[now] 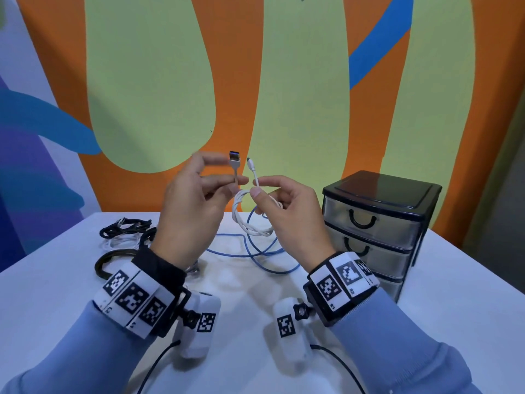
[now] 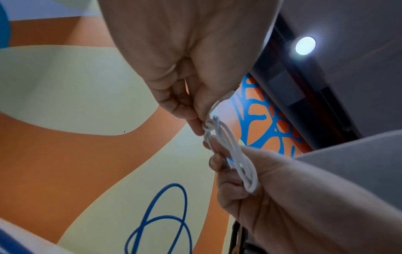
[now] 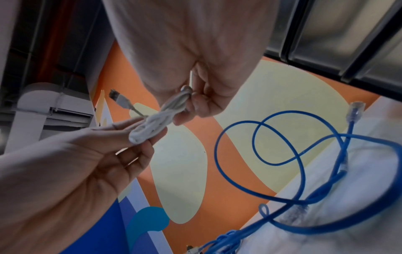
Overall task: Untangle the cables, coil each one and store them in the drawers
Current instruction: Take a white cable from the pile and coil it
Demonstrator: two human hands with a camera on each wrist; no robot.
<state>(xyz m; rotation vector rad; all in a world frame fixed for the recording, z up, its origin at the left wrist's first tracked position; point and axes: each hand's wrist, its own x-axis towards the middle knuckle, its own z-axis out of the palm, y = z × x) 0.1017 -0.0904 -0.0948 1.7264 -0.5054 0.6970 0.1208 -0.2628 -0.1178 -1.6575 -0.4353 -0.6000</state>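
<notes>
A white USB cable (image 1: pixel 250 223) wound into a small coil hangs between both hands above the table. My left hand (image 1: pixel 230 173) pinches it just below the flat USB plug (image 1: pixel 234 160), which points up. My right hand (image 1: pixel 257 189) pinches the strand below the small connector (image 1: pixel 250 163) and holds the coil's top. In the left wrist view, my left hand (image 2: pixel 200 125) grips the wrapped neck of the white cable (image 2: pixel 237 159) and my right hand (image 2: pixel 219 159) holds the loops. In the right wrist view, my right hand (image 3: pixel 189 99) holds one end of the bundle (image 3: pixel 152 123) while my left hand (image 3: pixel 147 135) supports the other.
A loose blue network cable (image 1: pixel 250 253) sprawls on the white table (image 1: pixel 454 294) under my hands; it shows in both wrist views (image 2: pixel 161 220) (image 3: pixel 300 154). Black cables (image 1: pixel 125 226) lie tangled at the left. A three-drawer unit (image 1: pixel 377 223), all drawers closed, stands at the right.
</notes>
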